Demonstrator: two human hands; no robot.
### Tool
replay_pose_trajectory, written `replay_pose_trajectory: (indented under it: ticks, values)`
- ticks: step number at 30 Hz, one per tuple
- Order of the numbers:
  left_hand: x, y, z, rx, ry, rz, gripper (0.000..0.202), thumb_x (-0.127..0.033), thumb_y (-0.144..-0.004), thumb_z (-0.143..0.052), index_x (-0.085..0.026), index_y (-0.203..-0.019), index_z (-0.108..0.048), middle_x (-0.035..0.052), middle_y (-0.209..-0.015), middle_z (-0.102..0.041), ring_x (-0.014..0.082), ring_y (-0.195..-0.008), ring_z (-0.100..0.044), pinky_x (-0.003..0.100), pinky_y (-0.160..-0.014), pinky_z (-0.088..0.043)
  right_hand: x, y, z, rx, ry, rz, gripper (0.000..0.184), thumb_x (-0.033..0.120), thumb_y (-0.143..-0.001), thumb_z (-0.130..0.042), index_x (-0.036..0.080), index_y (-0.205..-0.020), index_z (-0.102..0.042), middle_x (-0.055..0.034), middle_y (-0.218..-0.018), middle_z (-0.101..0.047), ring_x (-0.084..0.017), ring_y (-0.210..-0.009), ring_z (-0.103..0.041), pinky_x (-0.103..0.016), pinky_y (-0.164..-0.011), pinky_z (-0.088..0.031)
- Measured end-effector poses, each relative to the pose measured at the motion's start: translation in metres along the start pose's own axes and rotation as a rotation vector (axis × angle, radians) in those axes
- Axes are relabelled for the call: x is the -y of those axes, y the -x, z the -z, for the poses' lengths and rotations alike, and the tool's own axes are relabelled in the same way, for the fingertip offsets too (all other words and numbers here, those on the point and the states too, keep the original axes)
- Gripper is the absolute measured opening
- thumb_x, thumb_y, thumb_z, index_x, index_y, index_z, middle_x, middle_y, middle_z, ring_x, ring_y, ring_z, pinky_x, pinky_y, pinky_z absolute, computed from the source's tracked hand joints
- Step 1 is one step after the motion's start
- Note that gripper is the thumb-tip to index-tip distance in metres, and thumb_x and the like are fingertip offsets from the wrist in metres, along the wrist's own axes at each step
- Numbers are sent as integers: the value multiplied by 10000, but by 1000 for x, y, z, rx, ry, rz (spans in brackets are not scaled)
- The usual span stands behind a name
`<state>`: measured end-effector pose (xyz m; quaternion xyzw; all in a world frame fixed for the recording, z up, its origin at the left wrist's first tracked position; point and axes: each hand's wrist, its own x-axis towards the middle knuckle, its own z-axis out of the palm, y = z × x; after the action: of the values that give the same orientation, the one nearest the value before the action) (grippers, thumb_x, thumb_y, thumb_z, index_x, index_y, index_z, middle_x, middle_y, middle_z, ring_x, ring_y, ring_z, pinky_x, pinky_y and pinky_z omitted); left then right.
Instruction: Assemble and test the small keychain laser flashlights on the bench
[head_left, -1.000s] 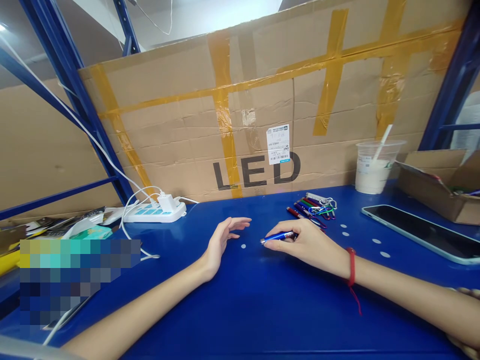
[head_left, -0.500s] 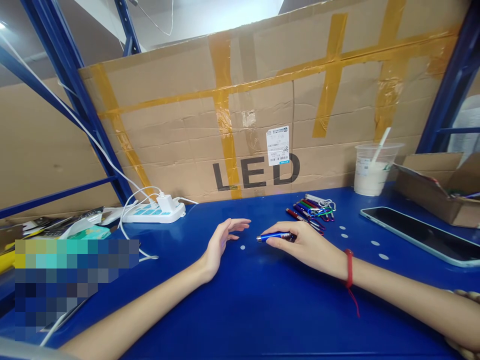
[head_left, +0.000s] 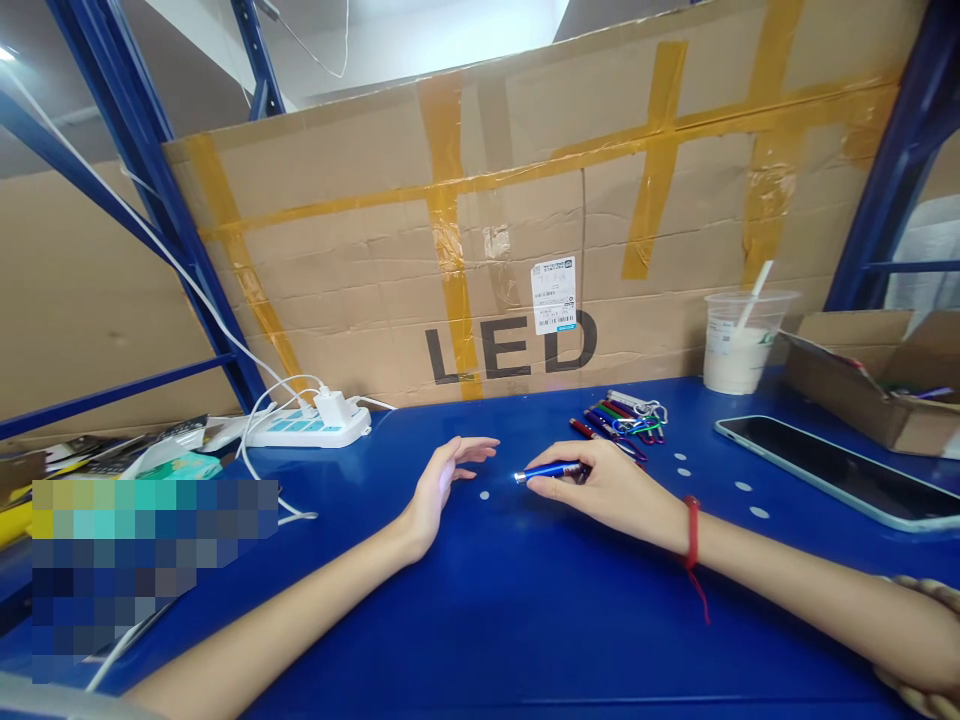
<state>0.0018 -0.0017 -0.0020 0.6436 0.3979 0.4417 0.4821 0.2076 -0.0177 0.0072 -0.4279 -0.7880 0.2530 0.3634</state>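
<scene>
**Penlight nudged toward the open left hand, tip now glinting**

From where I stand, little has moved in the last second. The right hand (head_left: 609, 490) has crept a touch to the left across the tabletop (head_left: 487, 620), carrying the blue penlight (head_left: 551, 470) with it. The silver tip now shows a bright white spot that I did not see a second ago. I cannot tell whether that is the lamp lit or only a reflection. The gap between the tip and the left hand (head_left: 439, 487) has narrowed a little, though the two remain apart, with a small white disc (head_left: 484, 494) lying on the blue surface between them.

The right hand is closed on the penlight. Thumb and fingertips pinch the barrel near its rear, so the light lies almost level, just above the surface, pointing left. The wrist, with a red string (head_left: 690, 530) tied round it, sits low, and the forearm runs back toward the right edge of the view.

The left hand has kept its place. It stands on its little-finger edge, open and holding nothing, palm turned toward the penlight and fingers loosely curved.

Behind the right hand lies a bundle of coloured penlights (head_left: 622, 418) with clips, untouched. More white discs (head_left: 742, 486) are scattered beside it, and a phone (head_left: 832, 470) lies flat farther right.
</scene>
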Motion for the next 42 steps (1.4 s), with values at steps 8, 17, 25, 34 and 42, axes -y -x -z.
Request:
replay_pose_trajectory:
  ticks: [8, 17, 25, 34, 42]
  values:
    - [-2, 0, 0, -12, -11, 1, 524, -438, -865, -212, -171, -1062, -619, 86, -1165, -597, 247, -1139, -475, 376, -941, -337, 1, 0, -1, -2, 30, 19, 259, 435, -760, -598, 217, -827, -722, -9, -868, -711, -175, -765, -630, -256, -662, -467]
    - [-1, 1, 1, -5, 19, -8, 529, -457, -873, -228, -150, -1074, -609, 98, -1161, -597, 259, -1153, -466, 397, -975, -311, -3, -2, -1, 50, -9, 47, 304, 436, -800, -551, 202, -909, -711, -17, -946, -712, -188, -858, -644, -264, -750, -486]
    - [-4, 3, -2, 10, 4, 15, 519, -433, -876, -218, -146, -1075, -601, 106, -1167, -584, 252, -1142, -466, 392, -967, -317, 0, 0, -1, 68, 32, 53, 266, 412, -792, -571, 209, -879, -720, -8, -939, -714, -197, -877, -641, -277, -775, -481]
    - [-6, 2, -2, 24, -3, 44, 533, -430, -865, -207, -137, -1080, -597, 106, -1195, -574, 260, -1151, -462, 387, -961, -320, -2, 0, -1, 72, 26, 21, 289, 449, -758, -603, 207, -852, -729, -4, -876, -717, -171, -772, -638, -247, -696, -475]
    - [-4, 3, -1, 25, -3, 37, 519, -435, -875, -223, -150, -1084, -603, 98, -1165, -585, 257, -1148, -459, 388, -961, -314, -5, -1, -3, 66, 63, -5, 323, 501, -748, -597, 210, -817, -721, 0, -771, -698, -141, -632, -571, -244, -574, -422]
